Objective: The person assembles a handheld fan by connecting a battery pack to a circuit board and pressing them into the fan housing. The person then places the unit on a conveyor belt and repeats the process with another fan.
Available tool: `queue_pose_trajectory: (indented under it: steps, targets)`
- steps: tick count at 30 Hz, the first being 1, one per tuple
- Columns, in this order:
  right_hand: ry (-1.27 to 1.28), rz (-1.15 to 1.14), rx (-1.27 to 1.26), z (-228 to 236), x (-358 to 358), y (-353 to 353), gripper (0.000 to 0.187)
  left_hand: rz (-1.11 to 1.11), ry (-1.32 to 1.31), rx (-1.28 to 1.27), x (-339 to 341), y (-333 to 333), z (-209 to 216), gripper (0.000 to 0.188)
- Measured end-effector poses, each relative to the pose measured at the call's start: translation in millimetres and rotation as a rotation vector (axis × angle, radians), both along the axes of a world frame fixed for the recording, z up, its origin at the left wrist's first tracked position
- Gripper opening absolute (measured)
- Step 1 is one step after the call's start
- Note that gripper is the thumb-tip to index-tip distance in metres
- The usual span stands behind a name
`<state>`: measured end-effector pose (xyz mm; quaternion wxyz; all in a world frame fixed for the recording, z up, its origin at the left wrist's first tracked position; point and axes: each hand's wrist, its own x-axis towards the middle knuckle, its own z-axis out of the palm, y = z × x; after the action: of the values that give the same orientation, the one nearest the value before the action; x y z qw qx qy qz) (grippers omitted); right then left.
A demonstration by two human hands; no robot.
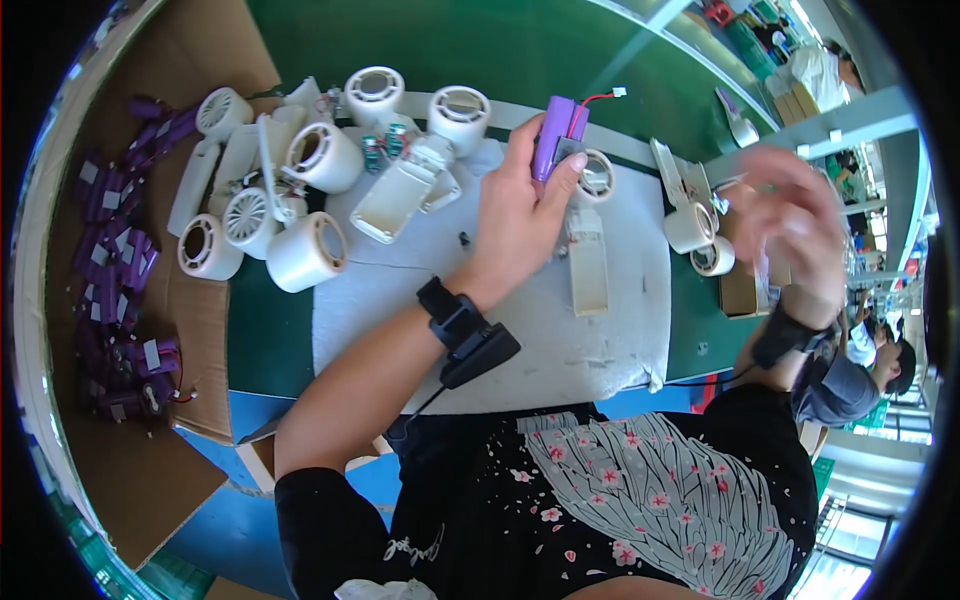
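Note:
My left hand point(512, 225) is closed around a purple battery pack point(552, 135), holding it above the mat. The pack has red wires ending in a small white connector point(620, 92). Just beyond the fingers lies a white plastic housing point(589, 265) with a round head and an open handle. My right hand point(795, 215) is raised at the right, blurred by motion, so its fingers do not show clearly. Nearest to it are white housing parts point(688, 228) at the table's right side. Another open white housing point(400, 190), with a small green circuit board point(373, 155) near it, lies left of my left hand.
A cardboard box point(200, 350) at the left holds many purple battery packs point(115, 255). White round-headed housings point(325, 158) crowd beside it. A pale mat point(480, 350) covers part of the green table point(420, 45). A small carton point(738, 297) stands at the right; a person point(850, 375) sits beyond.

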<state>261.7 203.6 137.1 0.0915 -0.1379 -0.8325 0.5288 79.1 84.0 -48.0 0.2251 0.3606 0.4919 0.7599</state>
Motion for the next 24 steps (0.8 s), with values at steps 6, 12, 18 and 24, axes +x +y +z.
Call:
queue_pose_trajectory:
  steps: [6,12,18,24]
  targets:
    - [0.293,-0.327,0.003,-126,-34,-41,0.048,0.050,0.586,0.071,16,-12,2,0.047]
    - [0.274,-0.347,-0.309,-141,-32,-7,0.041,0.038,0.791,-0.115,9,-23,4,0.046]
    - [-0.010,-0.308,-0.153,-162,-17,5,0.019,-0.329,0.717,-0.503,3,-21,3,0.038]
    - [0.183,-0.128,0.327,-175,-28,-21,0.017,-0.446,0.458,-0.577,-6,-18,3,0.034]
